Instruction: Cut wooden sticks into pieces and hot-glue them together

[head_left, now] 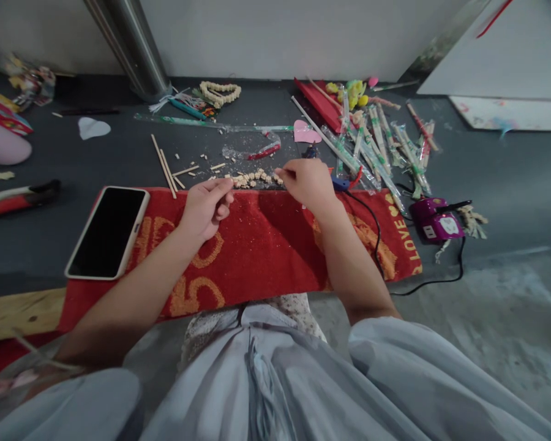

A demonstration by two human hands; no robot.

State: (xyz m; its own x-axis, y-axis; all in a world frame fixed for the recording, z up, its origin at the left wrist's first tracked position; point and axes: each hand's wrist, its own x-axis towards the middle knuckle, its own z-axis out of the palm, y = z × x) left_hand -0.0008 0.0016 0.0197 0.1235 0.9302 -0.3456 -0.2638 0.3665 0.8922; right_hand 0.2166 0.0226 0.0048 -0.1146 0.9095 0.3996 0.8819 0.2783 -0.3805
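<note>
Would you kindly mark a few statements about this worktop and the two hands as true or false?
1. Small pale pieces lie between the left hand and the right hand. True.
2. The phone lies at the right end of the red towel. False: it lies at the left end.
3. The pink heart lies beyond the right hand. True.
4. The right hand grips the red-handled tool. False: that tool lies at the far left, apart from both hands.
5. The purple device is right of the phone. True.
</note>
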